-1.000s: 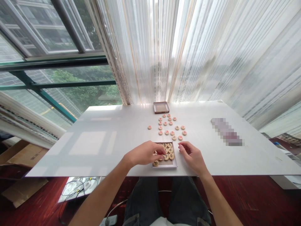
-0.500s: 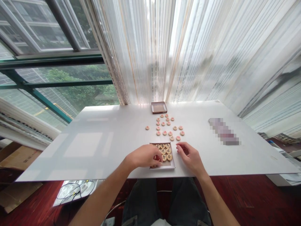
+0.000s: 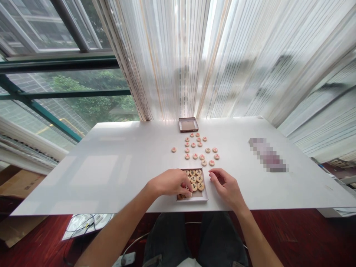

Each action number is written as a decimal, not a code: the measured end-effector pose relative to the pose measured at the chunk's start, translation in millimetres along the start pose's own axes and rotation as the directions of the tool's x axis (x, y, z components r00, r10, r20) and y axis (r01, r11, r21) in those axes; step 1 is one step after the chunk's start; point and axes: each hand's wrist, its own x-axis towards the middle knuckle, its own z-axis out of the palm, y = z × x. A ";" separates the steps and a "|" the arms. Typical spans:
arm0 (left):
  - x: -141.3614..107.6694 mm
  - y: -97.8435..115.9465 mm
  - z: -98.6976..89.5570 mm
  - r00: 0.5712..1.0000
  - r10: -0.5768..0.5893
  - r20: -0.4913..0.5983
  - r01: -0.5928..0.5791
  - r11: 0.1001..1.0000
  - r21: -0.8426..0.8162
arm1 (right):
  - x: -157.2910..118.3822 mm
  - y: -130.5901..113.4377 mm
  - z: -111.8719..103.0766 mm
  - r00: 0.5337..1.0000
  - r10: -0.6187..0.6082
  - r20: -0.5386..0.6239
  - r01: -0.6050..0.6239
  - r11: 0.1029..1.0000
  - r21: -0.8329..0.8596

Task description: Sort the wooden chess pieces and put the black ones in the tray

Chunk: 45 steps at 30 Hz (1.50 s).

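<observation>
Over the near left part of a shallow box (image 3: 205, 195), my left hand (image 3: 169, 182) is closed, its fingertips pinching a round wooden Chinese chess piece (image 3: 189, 194) low inside it. Black-marked pieces (image 3: 199, 178) lie in rows in the box, and my left hand covers some of them. Bare bottom shows in the box's near right corner. My right hand (image 3: 226, 184) rests just right of the box, fingers loosely curled and apart, with nothing visible in them. Beyond the box, several mostly red-marked pieces (image 3: 195, 156) are scattered on the white table (image 3: 133, 155).
A box lid (image 3: 188, 125) lies open side up at the table's far edge, before the curtain (image 3: 172, 66). One piece (image 3: 174, 150) sits apart on the left. A blurred-out object (image 3: 268, 155) lies on the right. Cardboard boxes (image 3: 22, 185) stand on the floor at left.
My left hand has shifted very slightly, and a piece now shows beneath its fingertips near the box's front. My right hand keeps its place. The view has tilted a little.
</observation>
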 end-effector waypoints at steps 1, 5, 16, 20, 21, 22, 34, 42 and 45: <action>-0.3 0.1 -0.1 1.000 0.008 0.004 -0.008 1.000 0.003 | 0.0 0.0 0.0 1.000 -0.001 0.000 0.001 1.000 -0.001; -3.2 -0.9 0.8 0.999 0.034 0.005 -0.034 0.999 0.000 | -0.2 -0.1 0.1 1.000 -0.001 -0.002 0.001 1.000 -0.001; -2.3 -3.1 1.4 1.000 -0.013 -0.011 0.012 0.999 -0.047 | -0.4 -1.3 -0.6 1.000 -0.009 0.010 0.009 1.000 -0.008; -4.0 -3.4 1.9 1.000 0.010 -0.026 -0.012 0.997 -0.077 | -0.7 -2.2 -0.1 1.000 -0.013 0.002 0.013 1.000 -0.017; -4.6 -3.8 2.4 1.000 0.017 -0.024 -0.019 0.996 -0.086 | -0.8 -2.4 -0.1 1.000 -0.013 0.001 0.013 1.000 -0.018; -5.2 -4.3 2.8 1.000 0.023 -0.020 -0.024 0.995 -0.094 | -0.8 -2.6 -0.2 1.000 -0.014 0.000 0.014 1.000 -0.018; -8.3 2.7 3.2 1.000 -0.002 -0.002 0.002 0.998 -0.059 | -0.8 -3.7 -0.4 1.000 -0.022 0.000 0.022 0.999 -0.036; -10.1 2.5 -0.8 0.999 0.020 -0.031 -0.023 0.996 -0.087 | -0.1 -5.2 -1.9 1.000 -0.020 0.009 0.021 0.999 -0.037; -8.6 -0.6 -7.0 0.991 -0.013 -0.132 -0.006 0.990 -0.142 | -0.3 -5.2 -1.0 1.000 -0.026 0.007 0.026 0.999 -0.028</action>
